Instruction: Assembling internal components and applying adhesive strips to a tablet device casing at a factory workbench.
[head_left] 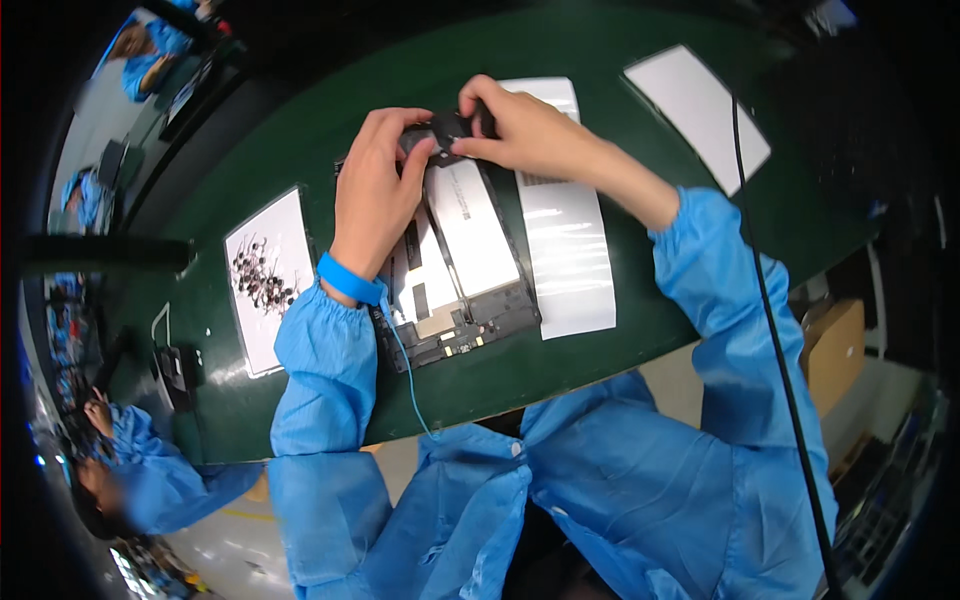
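An opened tablet-like device (474,222) lies on the green table in front of me, with long silver-white battery cells and a black circuit-board section (462,335) at its near end. My left hand (378,185) is closed at the far left corner, its thumb and fingertips on a dark part (452,138). From the right, my right hand (525,130) pinches the same dark part between curled fingers and thumb. The fingers partly hide this part, so its exact kind cannot be told. A blue wrist strap (350,280) with a thin cord circles my left wrist.
Several small black round parts with wire leads (262,278) lie on a white sheet (265,345) at left. A glossy white strip (572,255) lies right of the device, a white sheet (700,120) farther right. A black cable (765,280) hangs at right. Co-workers (165,480) sit at left.
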